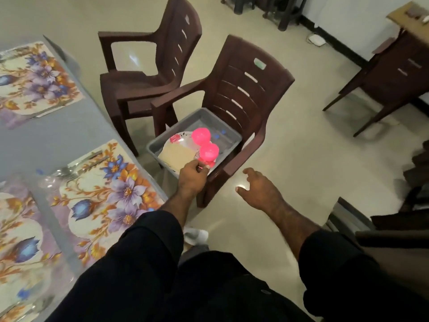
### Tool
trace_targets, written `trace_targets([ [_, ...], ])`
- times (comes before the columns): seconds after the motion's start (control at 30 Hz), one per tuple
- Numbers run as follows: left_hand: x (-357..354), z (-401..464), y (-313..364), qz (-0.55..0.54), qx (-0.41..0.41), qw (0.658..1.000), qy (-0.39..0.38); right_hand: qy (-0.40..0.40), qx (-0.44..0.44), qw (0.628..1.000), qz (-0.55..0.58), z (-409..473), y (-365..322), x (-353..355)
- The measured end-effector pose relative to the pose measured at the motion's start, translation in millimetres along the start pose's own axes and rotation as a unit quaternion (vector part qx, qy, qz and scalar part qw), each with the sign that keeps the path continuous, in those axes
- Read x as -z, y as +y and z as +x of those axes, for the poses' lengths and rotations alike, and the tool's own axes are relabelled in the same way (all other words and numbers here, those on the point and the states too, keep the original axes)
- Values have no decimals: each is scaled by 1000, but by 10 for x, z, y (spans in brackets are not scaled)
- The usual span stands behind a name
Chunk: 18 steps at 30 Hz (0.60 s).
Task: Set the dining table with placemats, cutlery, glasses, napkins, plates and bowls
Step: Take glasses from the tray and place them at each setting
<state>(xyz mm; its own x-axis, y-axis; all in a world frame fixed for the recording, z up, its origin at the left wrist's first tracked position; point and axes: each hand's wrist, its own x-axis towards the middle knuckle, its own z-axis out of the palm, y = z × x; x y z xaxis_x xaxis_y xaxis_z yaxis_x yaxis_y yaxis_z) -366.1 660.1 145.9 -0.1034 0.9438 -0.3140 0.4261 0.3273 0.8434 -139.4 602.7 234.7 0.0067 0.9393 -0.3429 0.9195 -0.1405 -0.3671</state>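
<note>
A grey tray (205, 113) sits on the seat of a brown plastic chair (243, 89) beside the table. In it lie a floral plate (183, 138), a beige napkin (176, 156) and two pink bowls (201, 135) (209, 152). My left hand (192, 174) is at the tray's near corner, its fingers curled and pinching the plate's pink-patterned edge. My right hand (257, 190) hovers over the floor to the right of the chair, fingers spread and holding nothing. On the grey table (58, 133) lie floral placemats (109, 189) (34, 77), with cutlery (72, 174) and a clear glass (47, 181) by the near one.
A second brown chair (162, 54) stands behind the first, close to the table's edge. A dark wooden desk (394, 66) is at the right wall, with dark furniture at the far right. Open floor lies between the chairs and the desk.
</note>
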Motion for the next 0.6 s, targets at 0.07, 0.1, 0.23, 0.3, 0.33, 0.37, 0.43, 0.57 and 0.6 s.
trace_targets([
  [0.07,-124,287,36,-13,31,999,4,-7,-9,1000,-11,266,63,174],
  [0.1,-141,360,131,-12,38,999,1,-12,-13,1000,-15,391,65,266],
  [0.23,-143,669,403,17,42,999,-20,-23,-14,1000,0,975,34,454],
  [0.3,-123,851,406,9,54,998,-12,-42,-7,999,19,1287,-13,481],
  [0.33,-115,952,374,9,65,998,-6,-57,2,998,26,1461,-33,489],
  [0.37,-117,1054,327,11,77,997,0,-73,3,997,27,1638,-69,513],
  [0.43,-127,1228,265,8,107,994,19,-94,13,995,22,2071,-22,476],
  [0.57,-233,1588,119,7,162,985,57,-116,41,992,-10,3062,170,310],
  [0.6,-296,1687,70,12,175,982,64,-125,45,991,-6,3326,246,241],
])
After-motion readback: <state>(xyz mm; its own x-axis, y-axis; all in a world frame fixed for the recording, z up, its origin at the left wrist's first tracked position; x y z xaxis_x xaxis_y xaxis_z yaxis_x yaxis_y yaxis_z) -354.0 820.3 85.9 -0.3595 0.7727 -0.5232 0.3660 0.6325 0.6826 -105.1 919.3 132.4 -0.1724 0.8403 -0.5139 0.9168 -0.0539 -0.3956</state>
